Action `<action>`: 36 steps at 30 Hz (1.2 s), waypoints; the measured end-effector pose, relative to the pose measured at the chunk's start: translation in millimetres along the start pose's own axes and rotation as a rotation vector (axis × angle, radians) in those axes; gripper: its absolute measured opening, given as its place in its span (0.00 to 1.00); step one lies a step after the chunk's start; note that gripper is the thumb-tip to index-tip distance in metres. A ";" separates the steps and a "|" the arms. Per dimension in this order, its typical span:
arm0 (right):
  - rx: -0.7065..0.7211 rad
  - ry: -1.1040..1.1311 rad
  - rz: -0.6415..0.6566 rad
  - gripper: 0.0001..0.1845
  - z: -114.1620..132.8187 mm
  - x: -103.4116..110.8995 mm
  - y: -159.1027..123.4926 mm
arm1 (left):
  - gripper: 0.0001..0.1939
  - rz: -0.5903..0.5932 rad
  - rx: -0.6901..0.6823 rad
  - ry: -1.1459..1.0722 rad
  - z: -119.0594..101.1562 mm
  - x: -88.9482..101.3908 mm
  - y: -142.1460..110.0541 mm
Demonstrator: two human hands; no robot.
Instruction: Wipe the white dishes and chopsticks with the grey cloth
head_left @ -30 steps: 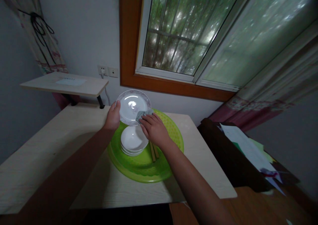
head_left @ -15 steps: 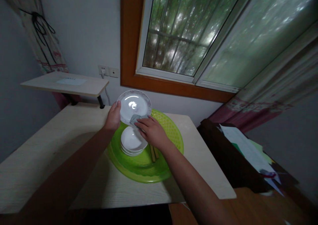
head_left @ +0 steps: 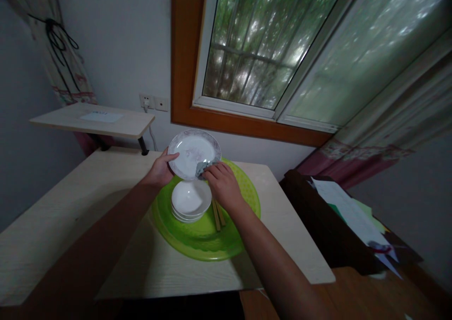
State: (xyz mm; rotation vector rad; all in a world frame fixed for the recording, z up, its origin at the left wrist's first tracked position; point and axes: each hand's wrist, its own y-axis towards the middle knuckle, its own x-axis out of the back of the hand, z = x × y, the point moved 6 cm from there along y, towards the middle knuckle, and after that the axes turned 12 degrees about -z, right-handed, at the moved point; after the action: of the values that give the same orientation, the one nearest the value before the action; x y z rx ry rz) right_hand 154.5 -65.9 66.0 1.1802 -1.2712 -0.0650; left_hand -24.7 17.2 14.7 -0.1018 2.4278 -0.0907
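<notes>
My left hand (head_left: 163, 169) grips the left edge of a white plate (head_left: 190, 148) with a patterned rim, its thumb lying on the upper face. The plate is tilted toward me above a round green tray (head_left: 197, 250). Closed on a grey cloth (head_left: 201, 168), my right hand (head_left: 222, 181) presses it against the plate's lower right rim. Below the plate, a stack of white bowls (head_left: 190, 198) rests on the tray. Wooden chopsticks (head_left: 218, 216) lie beside the bowls, partly covered by my right hand.
The tray stands on a pale wooden table (head_left: 282, 226). A raised shelf (head_left: 130, 126) is at the back left, near a wall socket (head_left: 146, 100). Papers (head_left: 348, 212) lie on a dark piece of furniture (head_left: 310, 226) at the right. A window (head_left: 254, 47) is behind.
The plate has shifted slightly right and turned. My left thumb now reaches farther over its face. My right hand has moved the cloth right along the lower rim.
</notes>
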 end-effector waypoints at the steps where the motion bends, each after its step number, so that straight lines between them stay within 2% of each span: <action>1: -0.005 -0.009 -0.010 0.06 -1.5 1.7 -0.1 | 0.29 -0.002 0.012 -0.003 -0.7 -0.2 -0.2; 6: -0.055 -0.045 -0.056 0.08 -10.4 10.0 -1.5 | 0.27 -0.012 0.069 0.016 0.2 -3.2 0.7; 9: -0.105 -0.059 -0.035 0.08 -14.6 9.5 -2.3 | 0.25 -0.026 0.064 0.041 3.6 -1.7 3.8; 13: -0.136 -0.070 0.010 0.09 -14.9 5.1 -2.2 | 0.20 -0.105 -0.060 0.048 3.9 6.4 9.9; 17: -0.135 -0.008 0.036 0.12 -9.5 1.3 -1.8 | 0.20 -0.172 -0.187 0.054 0.2 11.1 12.3; 24: -0.033 0.289 0.075 0.23 12.5 -5.6 -5.0 | 0.23 -0.183 -0.306 0.073 -6.1 9.1 12.5; 27: -0.001 0.342 0.082 0.25 17.2 -8.1 -5.9 | 0.24 -0.176 -0.334 0.102 -6.8 8.4 11.6; 31: -0.031 0.267 0.073 0.20 12.0 -8.9 -4.4 | 0.25 -0.184 -0.350 0.108 -7.3 8.9 10.6; 36: -0.160 0.080 -0.022 0.17 -3.5 0.0 -2.2 | 0.25 -0.181 -0.362 0.098 -7.7 9.4 11.4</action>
State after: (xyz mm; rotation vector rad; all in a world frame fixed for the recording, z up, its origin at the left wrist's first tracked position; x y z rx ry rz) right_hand 158.4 -64.7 65.1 1.0491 -1.1612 -0.1318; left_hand -37.4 27.9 13.4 -0.4901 2.5027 0.2705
